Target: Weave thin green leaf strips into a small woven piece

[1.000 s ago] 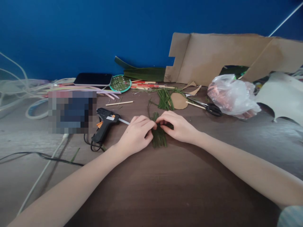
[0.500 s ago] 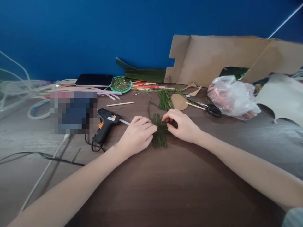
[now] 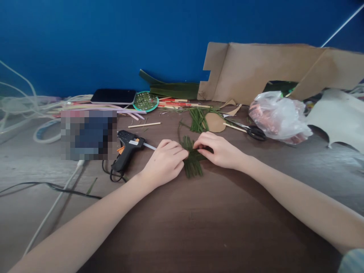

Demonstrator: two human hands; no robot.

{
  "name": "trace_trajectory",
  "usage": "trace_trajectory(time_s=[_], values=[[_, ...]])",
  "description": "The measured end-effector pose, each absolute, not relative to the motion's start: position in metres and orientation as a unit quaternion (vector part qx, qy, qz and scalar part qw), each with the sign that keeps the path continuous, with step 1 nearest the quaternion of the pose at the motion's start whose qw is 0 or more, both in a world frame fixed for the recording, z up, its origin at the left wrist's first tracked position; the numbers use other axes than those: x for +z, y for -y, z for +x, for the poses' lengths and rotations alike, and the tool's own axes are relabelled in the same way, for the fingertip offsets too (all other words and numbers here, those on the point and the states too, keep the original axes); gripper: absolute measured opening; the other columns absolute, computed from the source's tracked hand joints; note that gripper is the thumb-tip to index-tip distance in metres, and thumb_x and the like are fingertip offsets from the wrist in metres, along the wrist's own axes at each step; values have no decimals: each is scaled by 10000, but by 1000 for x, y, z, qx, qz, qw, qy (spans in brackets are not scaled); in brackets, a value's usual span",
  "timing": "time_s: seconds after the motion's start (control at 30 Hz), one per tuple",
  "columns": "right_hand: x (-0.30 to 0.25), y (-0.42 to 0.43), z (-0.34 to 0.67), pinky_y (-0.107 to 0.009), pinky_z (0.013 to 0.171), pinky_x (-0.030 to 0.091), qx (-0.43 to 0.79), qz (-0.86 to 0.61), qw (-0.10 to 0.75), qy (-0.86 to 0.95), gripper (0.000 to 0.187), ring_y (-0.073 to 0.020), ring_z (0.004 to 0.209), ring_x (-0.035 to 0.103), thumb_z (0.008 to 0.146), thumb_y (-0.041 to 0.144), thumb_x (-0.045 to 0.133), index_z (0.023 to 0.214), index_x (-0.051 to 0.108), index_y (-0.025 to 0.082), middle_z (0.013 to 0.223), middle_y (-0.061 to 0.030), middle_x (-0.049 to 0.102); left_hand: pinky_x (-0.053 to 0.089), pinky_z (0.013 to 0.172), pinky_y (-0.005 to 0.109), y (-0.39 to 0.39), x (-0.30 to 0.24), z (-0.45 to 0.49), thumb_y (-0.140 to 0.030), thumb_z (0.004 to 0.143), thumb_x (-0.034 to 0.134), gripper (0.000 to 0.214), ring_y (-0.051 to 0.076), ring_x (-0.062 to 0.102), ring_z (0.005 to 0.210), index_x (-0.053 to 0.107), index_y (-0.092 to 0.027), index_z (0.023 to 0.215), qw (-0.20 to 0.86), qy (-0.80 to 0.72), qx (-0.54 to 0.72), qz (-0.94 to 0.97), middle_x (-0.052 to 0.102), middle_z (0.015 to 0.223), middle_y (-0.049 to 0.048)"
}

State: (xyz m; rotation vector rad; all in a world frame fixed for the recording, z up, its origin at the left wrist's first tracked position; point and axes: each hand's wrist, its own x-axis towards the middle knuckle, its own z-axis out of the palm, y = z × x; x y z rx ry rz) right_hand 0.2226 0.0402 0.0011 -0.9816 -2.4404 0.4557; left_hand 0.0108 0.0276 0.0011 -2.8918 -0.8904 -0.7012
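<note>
Between my hands lies a small woven piece of green leaf strips (image 3: pixel 193 167), its strips crossing one another on the dark table. My left hand (image 3: pixel 166 161) is closed at its left side, with the fingertips pressed together on the strips. From the right, my right hand (image 3: pixel 218 149) pinches at the upper right of the weave with thumb and forefinger. The exact strip in that pinch is too small to make out. A bundle of cut leaf strips (image 3: pixel 198 120) and a round cardboard disc (image 3: pixel 216 123) lie just beyond my hands.
Left of my left hand lies a black glue gun (image 3: pixel 129 149) with its cord. Scissors (image 3: pixel 256 132) and a plastic bag (image 3: pixel 280 117) sit to the right. Behind are a phone (image 3: pixel 113 96), a green-rimmed round dish (image 3: pixel 146 101) and standing cardboard (image 3: pixel 256 68).
My right hand has shifted very slightly to the left, and its fingers have closed a little. The lower strip ends have moved slightly right. My left hand stays nearly in place.
</note>
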Motion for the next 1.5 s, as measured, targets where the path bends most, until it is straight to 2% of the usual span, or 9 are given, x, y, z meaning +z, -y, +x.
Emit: trace_trajectory(time_s=[0.23, 0.4, 0.53, 0.67, 0.8, 1.07, 1.17, 1.27, 1.5], values=[[-2, -43, 224, -341, 758, 424, 103, -316, 236, 913, 179, -183, 802, 504, 882, 111, 413, 891, 588, 151, 848, -78, 617, 395, 801, 318, -26, 3, 12, -100, 813, 424, 164, 160, 582, 795, 576, -159, 791, 17, 295, -210, -932, 658, 772, 17], [-2, -45, 226, -373, 786, 420, 89, -315, 233, 916, 235, -197, 842, 513, 859, 81, 392, 932, 596, 173, 887, -76, 623, 389, 814, 323, -27, 3, 12, -62, 774, 428, 190, 164, 581, 815, 589, -159, 804, 10, 292, -213, -932, 666, 795, 18], [0, -44, 225, -369, 772, 437, 76, -318, 264, 907, 264, -198, 833, 527, 815, 31, 397, 928, 595, 165, 873, -75, 633, 392, 818, 324, -27, 2, 11, -68, 788, 431, 205, 163, 577, 822, 612, -155, 829, 2, 288, -218, -932, 667, 817, 25], [3, -40, 217, -347, 773, 460, 58, -302, 324, 895, 237, -187, 845, 547, 837, 41, 404, 914, 593, 161, 879, -78, 639, 400, 795, 327, -27, 1, 12, -105, 814, 449, 266, 168, 555, 791, 633, -171, 995, 12, 283, -228, -931, 651, 820, 29], [5, -32, 207, -311, 764, 480, 87, -300, 384, 869, 209, -157, 852, 570, 872, 76, 406, 903, 581, 186, 882, -57, 640, 408, 761, 332, -27, 1, 13, -120, 811, 466, 319, 187, 531, 781, 627, -194, 1075, 22, 295, -227, -928, 632, 826, 39], [4, -33, 205, -331, 816, 485, 171, -358, 400, 826, 201, -169, 930, 582, 845, 121, 445, 985, 566, 198, 990, -64, 632, 418, 801, 340, -26, 2, 16, -113, 833, 423, 281, 186, 563, 804, 624, -140, 1027, -8, 325, -233, -917, 666, 852, 46], [-1, -38, 206, -424, 917, 417, 136, -424, 353, 823, 186, -220, 1024, 542, 818, 140, 475, 959, 580, 202, 1033, -77, 622, 417, 818, 340, -26, 2, 16, -105, 830, 422, 262, 180, 579, 826, 623, -150, 993, -21, 326, -238, -915, 676, 866, 42], [-5, -38, 203, -503, 953, 354, 116, -476, 283, 825, 253, -281, 1144, 453, 808, 211, 515, 1053, 580, 212, 1187, -100, 566, 414, 838, 343, -27, 2, 16, -88, 817, 424, 248, 169, 588, 809, 623, -156, 949, -29, 323, -245, -914, 681, 839, 31], [-4, -36, 199, -530, 988, 303, 123, -510, 198, 828, 363, -287, 1227, 361, 828, 253, 485, 1186, 541, 231, 1349, -75, 463, 431, 815, 339, -27, 0, 16, -68, 791, 425, 239, 164, 595, 768, 630, -147, 884, -18, 318, -271, -908, 683, 784, 26]])
